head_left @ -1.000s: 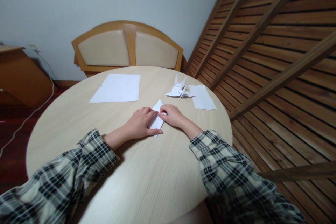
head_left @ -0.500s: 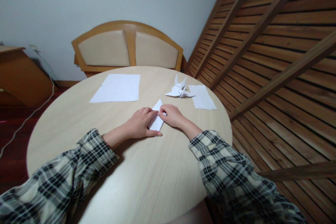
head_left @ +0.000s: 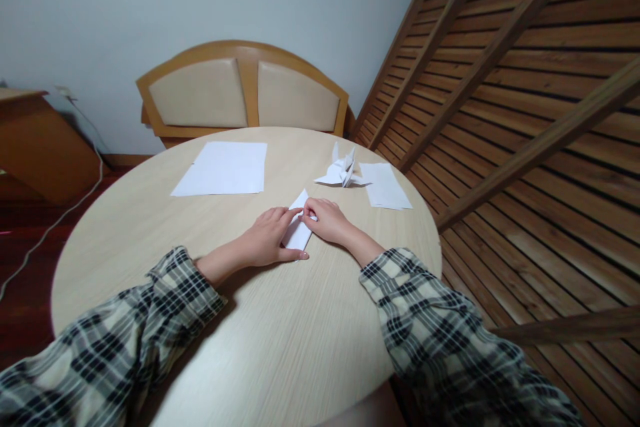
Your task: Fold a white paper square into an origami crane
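A small white sheet of folded paper (head_left: 299,236) lies on the round table between my hands, its pointed tip away from me. My left hand (head_left: 269,237) holds its left side against the table, thumb at the near corner and forefinger reaching to the middle. On the right edge, the fingers of my right hand (head_left: 324,219) are curled and pinch a flap of the paper near its centre. The flap is slightly raised at the fingertips. Part of the paper is hidden under both hands.
Farther back on the light wood table (head_left: 260,347) is a white paper stack (head_left: 223,168) at left. A folded paper crane (head_left: 343,170) stands at back right, beside smaller white sheets (head_left: 386,185). A slatted wooden frame (head_left: 525,127) leans along the right side.
My right fingertips have shifted very slightly at the middle of the folded paper, and the flap there looks a little more lifted. My left hand stays almost still.
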Demonstrator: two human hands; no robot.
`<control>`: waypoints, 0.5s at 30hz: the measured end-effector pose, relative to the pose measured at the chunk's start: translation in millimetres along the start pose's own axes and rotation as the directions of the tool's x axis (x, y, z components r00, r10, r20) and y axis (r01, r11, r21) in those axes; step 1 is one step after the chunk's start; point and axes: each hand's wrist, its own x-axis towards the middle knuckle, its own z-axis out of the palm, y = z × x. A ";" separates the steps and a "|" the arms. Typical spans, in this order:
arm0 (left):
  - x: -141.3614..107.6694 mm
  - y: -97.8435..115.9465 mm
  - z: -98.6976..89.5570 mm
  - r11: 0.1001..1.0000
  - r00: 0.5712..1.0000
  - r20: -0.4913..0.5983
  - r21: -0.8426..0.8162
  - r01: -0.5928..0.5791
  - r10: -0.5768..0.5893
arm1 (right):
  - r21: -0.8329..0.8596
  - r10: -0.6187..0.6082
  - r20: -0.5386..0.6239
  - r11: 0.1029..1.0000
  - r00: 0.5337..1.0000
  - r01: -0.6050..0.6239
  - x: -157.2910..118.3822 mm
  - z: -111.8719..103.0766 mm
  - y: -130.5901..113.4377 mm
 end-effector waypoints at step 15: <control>-3.6 -4.5 4.8 0.986 0.997 0.071 0.163 -0.022 0.011 | 0.021 0.017 0.012 1.000 1.000 -0.017 0.4 -3.0 -1.7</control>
